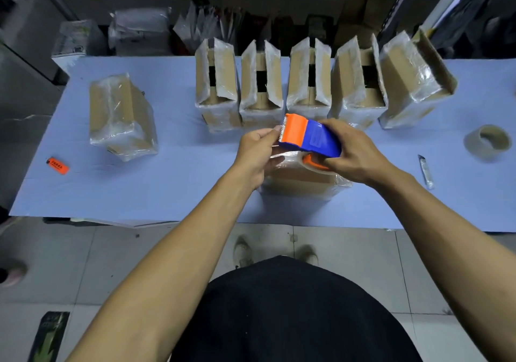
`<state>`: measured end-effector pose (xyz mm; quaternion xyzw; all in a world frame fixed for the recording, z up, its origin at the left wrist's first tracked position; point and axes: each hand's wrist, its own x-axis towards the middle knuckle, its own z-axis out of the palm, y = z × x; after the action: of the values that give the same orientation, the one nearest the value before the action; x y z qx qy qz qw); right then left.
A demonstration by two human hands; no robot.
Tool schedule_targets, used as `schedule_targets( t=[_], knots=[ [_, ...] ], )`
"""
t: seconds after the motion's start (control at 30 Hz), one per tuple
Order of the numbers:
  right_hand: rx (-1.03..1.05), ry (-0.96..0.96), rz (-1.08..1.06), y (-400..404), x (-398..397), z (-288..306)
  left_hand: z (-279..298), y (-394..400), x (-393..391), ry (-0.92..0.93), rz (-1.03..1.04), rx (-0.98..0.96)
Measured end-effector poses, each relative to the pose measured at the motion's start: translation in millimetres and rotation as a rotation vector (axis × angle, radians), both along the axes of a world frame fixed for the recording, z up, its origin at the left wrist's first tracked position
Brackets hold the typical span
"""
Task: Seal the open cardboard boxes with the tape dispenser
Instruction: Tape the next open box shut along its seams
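Both hands (258, 149) (353, 155) grip tape dispenser (308, 135) above a box (301, 181).

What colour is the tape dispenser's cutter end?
Orange; the tape dispenser body behind it is blue. Clearest in the head view.

left hand (258, 149) pinching, right hand (353, 152) in closed grip, forearms converging

A packing room or stockroom is shown. A row of open cardboard boxes (312, 82) wrapped in clear film is lined up on a blue tabletop (173, 188). A spare tape roll (487, 142) is seen at the right. Shelves (251, 12) stuffed with bagged goods are seen along the top.
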<state>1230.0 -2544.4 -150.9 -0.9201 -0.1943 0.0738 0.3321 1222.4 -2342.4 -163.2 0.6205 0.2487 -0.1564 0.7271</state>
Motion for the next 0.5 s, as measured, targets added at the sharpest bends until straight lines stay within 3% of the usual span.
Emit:
schedule_targets(
  t=[0.13,0.3,0.5],
  knots=[
    [-0.022,-0.026,0.004,3.2,1.3,-1.5,-2.5,2.8,3.5,0.002,-0.001,0.06],
    [-0.08,-0.083,0.033,8.3,6.3,-0.8,-0.2,3.3,5.2,0.105,0.072,-0.091],
    [-0.222,-0.106,0.152,14.9,14.8,6.7,-19.9,21.7,3.2,0.034,0.156,0.115]
  ],
)
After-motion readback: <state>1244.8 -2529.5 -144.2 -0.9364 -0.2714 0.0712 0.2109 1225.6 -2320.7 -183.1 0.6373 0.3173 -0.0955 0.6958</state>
